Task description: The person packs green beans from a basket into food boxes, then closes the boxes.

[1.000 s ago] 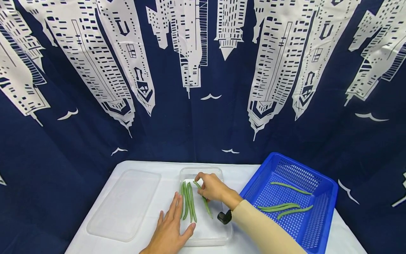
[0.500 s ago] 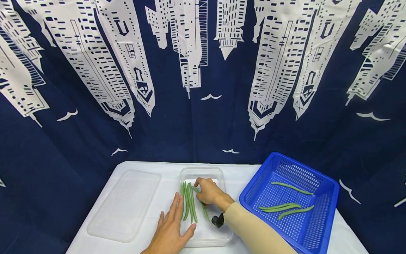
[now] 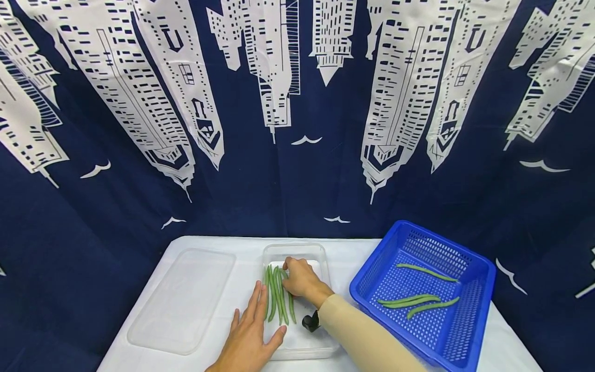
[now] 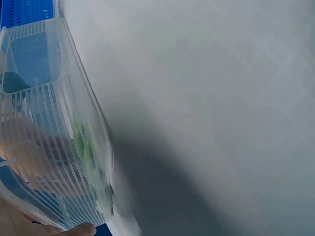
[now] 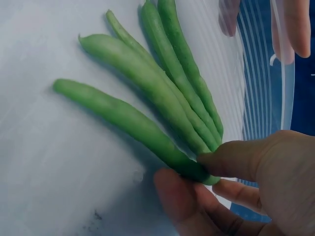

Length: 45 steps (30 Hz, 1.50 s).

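Green bean (image 5: 125, 118) in right hand (image 3: 301, 279), room rightward to plastic container's edge (image 3: 327, 271)

blue basket (image 3: 483, 310) got chopped at the bottom edge, right grip (image 3: 302, 279) half hid a bean (image 3: 291, 307), left-wrist-view beans (image 4: 86, 150) were kinda blurry

Place: perhaps a curtained work corner, room type unclear | navy curtain (image 3: 297, 175), upside-down white skyline print | white table (image 3: 248, 263)
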Each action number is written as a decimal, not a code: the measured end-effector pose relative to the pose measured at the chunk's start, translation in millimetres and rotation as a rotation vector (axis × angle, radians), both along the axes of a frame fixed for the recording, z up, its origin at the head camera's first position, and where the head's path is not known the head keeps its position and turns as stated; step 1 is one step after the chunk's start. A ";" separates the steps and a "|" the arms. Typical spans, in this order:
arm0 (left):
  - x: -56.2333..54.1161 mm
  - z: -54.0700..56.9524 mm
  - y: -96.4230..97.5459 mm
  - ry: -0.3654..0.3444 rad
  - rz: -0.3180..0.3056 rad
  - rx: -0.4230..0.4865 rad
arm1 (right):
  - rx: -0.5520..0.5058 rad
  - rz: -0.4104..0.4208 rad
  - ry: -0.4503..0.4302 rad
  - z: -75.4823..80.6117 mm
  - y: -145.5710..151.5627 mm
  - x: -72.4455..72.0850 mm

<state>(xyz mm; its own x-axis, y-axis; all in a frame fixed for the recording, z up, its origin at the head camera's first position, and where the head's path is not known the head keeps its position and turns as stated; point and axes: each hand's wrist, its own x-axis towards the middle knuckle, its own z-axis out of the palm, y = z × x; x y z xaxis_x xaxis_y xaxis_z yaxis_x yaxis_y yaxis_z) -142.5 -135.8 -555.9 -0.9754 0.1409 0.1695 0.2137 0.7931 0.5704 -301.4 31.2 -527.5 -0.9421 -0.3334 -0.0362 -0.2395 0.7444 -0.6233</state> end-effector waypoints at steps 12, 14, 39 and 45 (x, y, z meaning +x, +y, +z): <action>-0.3 1.9 0.2 -0.008 0.005 0.005 | 0.002 0.006 0.069 1.8 0.9 0.0; -0.4 2.0 0.6 -0.013 0.002 0.003 | 0.017 0.009 0.076 4.1 2.9 1.2; 1.4 2.9 3.3 -0.020 0.021 -0.010 | 0.016 0.136 0.233 57.1 43.0 15.0; 1.8 2.8 3.7 -0.025 0.017 -0.013 | 0.013 0.170 0.269 76.5 70.9 21.4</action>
